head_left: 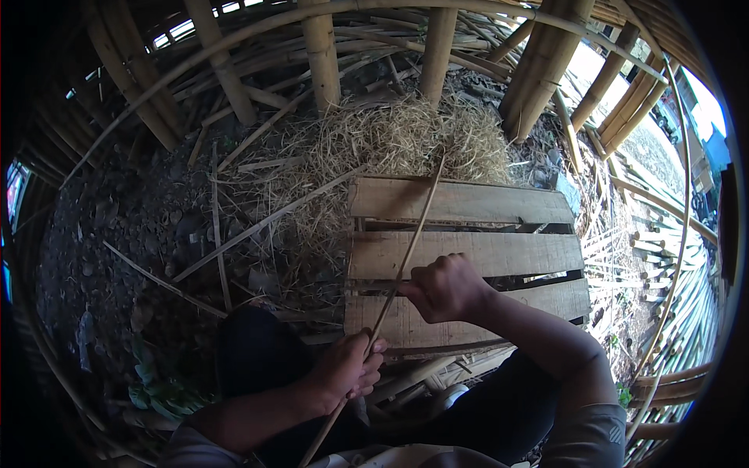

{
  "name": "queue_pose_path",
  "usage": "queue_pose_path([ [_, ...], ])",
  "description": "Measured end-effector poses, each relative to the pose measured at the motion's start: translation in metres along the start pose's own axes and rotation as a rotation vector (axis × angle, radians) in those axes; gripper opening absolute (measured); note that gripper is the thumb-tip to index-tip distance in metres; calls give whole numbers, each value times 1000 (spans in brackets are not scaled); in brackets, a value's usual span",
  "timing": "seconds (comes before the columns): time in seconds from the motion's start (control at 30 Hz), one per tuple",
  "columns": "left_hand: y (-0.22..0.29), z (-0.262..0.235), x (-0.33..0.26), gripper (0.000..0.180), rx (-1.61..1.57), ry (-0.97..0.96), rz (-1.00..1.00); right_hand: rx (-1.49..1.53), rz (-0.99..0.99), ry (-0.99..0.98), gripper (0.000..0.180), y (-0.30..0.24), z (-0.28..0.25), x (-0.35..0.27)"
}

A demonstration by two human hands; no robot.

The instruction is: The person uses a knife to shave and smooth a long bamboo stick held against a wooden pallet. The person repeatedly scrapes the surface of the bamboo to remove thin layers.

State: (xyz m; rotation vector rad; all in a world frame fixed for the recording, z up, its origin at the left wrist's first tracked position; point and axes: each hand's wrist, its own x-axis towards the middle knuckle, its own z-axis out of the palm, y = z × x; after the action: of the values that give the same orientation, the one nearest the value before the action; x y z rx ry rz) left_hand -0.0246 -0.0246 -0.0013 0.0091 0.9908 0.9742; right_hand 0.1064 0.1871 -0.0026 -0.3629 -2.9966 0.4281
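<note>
A long thin bamboo strip runs from my lap up over a wooden pallet toward a heap of dry shavings. My left hand is closed around the strip's lower part, near my knee. My right hand is clenched in a fist just right of the strip, over the pallet's middle board, seemingly gripping a small tool against the strip; the tool itself is hidden by the fingers.
A pile of straw-like bamboo shavings lies beyond the pallet. Thick upright bamboo poles stand at the back. Loose bamboo slats litter the dark ground on the left, and stacked bamboo canes lie to the right.
</note>
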Motion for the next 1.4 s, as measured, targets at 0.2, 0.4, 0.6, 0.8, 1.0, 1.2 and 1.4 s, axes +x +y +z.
queue_pose_path([
  [0.2,-2,1,-2,22,24,9,6,17,-54,71,43,-6,5,-5],
  [0.4,-1,1,-4,21,12,0,0,17,-118,27,44,-20,1,-7],
  [0.6,-2,2,-8,21,14,25,1,-34,-57,190,38,3,3,8],
  [0.8,0,7,-10,28,31,42,-3,-54,-242,303,35,21,14,2],
  [1.0,-5,4,-12,24,34,39,13,70,-177,88,36,-15,6,-4],
  [1.2,-8,5,-13,25,59,32,6,-69,-25,342,45,49,14,11],
  [1.4,-9,2,-12,35,76,47,18,187,-102,22,30,-5,3,1],
])
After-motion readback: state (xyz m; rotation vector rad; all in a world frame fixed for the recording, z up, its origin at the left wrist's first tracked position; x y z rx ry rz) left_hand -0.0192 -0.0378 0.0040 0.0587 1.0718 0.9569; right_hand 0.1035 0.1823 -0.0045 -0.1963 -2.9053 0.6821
